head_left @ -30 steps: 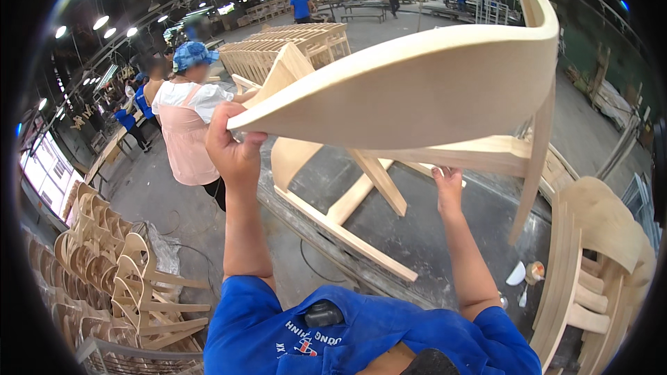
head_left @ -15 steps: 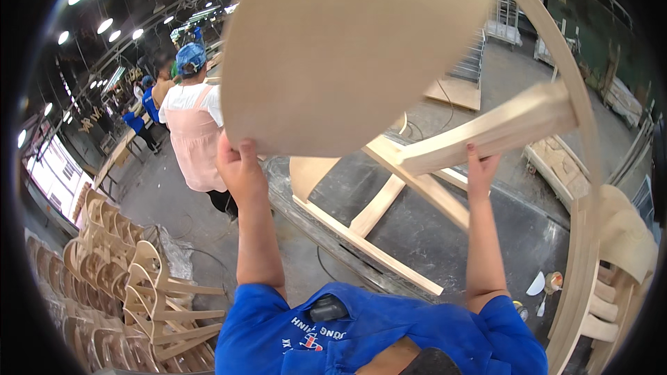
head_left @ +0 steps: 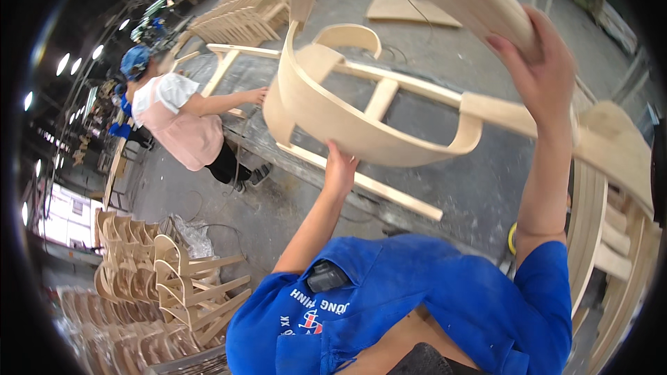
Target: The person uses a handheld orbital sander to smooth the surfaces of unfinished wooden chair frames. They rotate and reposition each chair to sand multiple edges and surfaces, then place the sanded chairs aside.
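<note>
A pale, unfinished wooden chair frame with a wide curved backrest (head_left: pixel 375 125) hangs tilted before me, over a dark worktable (head_left: pixel 445 187). My left hand (head_left: pixel 339 169) grips the lower edge of the backrest, its thumb on the outer face. Higher up on the right, my right hand (head_left: pixel 545 69) is closed round a thick wooden piece (head_left: pixel 451 0) that looks like part of the same chair; where the pieces join is out of view. Straight wooden rails (head_left: pixel 396 194) of another frame lie on the table beneath, partly hidden by the backrest.
A co-worker in a pink apron (head_left: pixel 180 132) stands at the left, one hand reaching toward the frames. Stacked curved chair parts (head_left: pixel 139 285) fill the lower left. More wooden chair frames (head_left: pixel 611 236) stand close at my right. A flat board (head_left: pixel 410 7) lies beyond the table.
The chair has been turned: its broad flat face no longer fills the upper view, and the curved backrest now shows. My left hand moved right and my right hand rose. The co-worker turned toward the table.
</note>
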`<state>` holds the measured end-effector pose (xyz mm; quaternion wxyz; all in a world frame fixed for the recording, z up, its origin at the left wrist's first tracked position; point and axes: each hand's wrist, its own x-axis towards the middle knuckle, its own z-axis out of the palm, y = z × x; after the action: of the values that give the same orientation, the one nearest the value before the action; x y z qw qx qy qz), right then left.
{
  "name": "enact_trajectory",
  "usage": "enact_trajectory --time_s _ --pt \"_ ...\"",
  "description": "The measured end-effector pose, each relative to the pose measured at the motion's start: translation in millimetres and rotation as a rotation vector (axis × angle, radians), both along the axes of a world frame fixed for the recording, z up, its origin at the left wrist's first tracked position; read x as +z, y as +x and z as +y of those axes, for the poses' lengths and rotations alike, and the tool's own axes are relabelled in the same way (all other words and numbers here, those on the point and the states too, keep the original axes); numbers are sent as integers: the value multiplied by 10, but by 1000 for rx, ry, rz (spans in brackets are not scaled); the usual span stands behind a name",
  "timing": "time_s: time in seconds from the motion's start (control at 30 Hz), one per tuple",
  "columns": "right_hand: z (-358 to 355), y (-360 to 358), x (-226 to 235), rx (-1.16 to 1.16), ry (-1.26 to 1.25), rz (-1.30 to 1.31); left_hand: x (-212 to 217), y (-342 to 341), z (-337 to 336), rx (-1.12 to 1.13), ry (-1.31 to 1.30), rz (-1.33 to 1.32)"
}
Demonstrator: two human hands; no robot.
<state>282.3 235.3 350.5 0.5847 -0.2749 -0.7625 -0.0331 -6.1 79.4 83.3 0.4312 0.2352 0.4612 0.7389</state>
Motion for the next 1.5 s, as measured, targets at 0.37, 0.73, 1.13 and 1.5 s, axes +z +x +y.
enact_trajectory --time_s 0.37,0.73,1.13,1.5 --pt "-91 378 -777 15 78 -334 -1068 728 633 -254 -251 -426" --pt "90 857 -1563 -25 -14 -254 -1408 711 768 -283 -312 -238" --pt "100 744 -1620 -51 -53 -155 2050 751 574 404 633 1260" --pt "-537 1560 -2975 -36 -351 -235 3182 626 388 333 677 964"
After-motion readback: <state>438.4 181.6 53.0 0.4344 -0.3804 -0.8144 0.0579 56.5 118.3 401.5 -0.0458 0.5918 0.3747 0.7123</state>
